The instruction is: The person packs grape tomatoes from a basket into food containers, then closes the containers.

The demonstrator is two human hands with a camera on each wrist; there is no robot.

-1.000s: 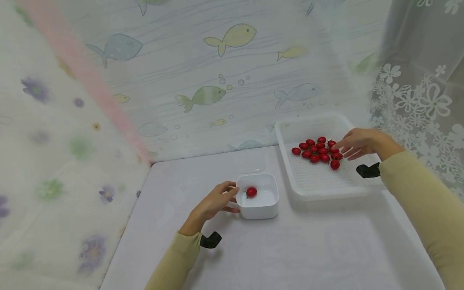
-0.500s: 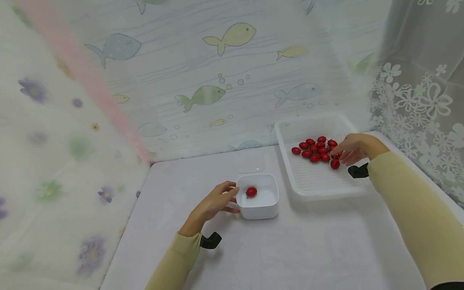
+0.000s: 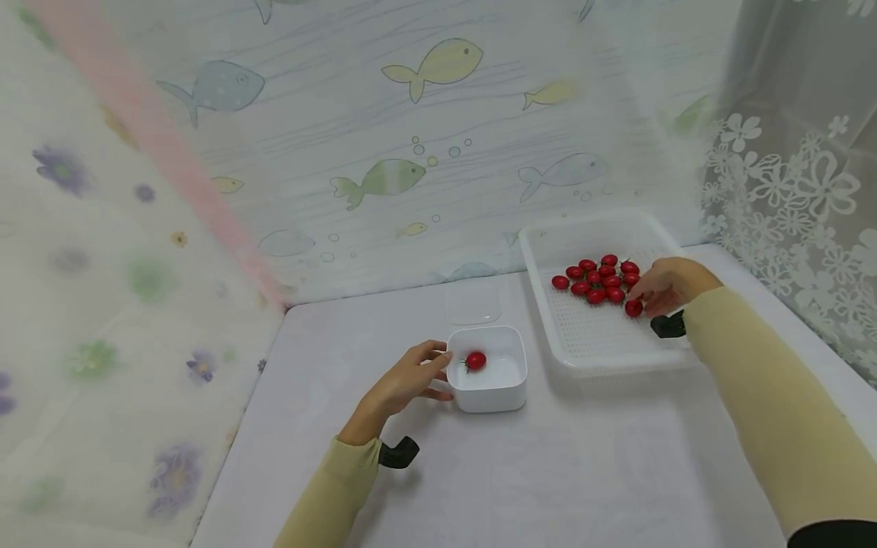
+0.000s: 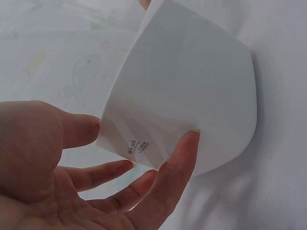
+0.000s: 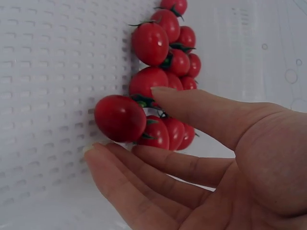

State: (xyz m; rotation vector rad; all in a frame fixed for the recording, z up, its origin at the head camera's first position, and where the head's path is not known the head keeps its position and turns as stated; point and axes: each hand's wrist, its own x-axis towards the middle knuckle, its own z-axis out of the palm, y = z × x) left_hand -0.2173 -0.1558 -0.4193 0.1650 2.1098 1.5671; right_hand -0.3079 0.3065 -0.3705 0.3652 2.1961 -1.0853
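At 3 o'clock, R hand (image 3: 668,285) was spread wide round tomato (image 5: 120,118), ungripped; prob. light, slick, bruisable: mid-body pinch req'd. At 5, box (image 3: 489,399) was touched by L hand (image 3: 407,380).

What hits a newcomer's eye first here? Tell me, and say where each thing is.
The bright red tomatoes stand out most, bunched in the white basket on the right, with the right hand at the edge of the bunch. Next is the single tomato inside the small white box, which the left hand touches at its left side. Behind, a yellow fish shows on the pale backdrop.
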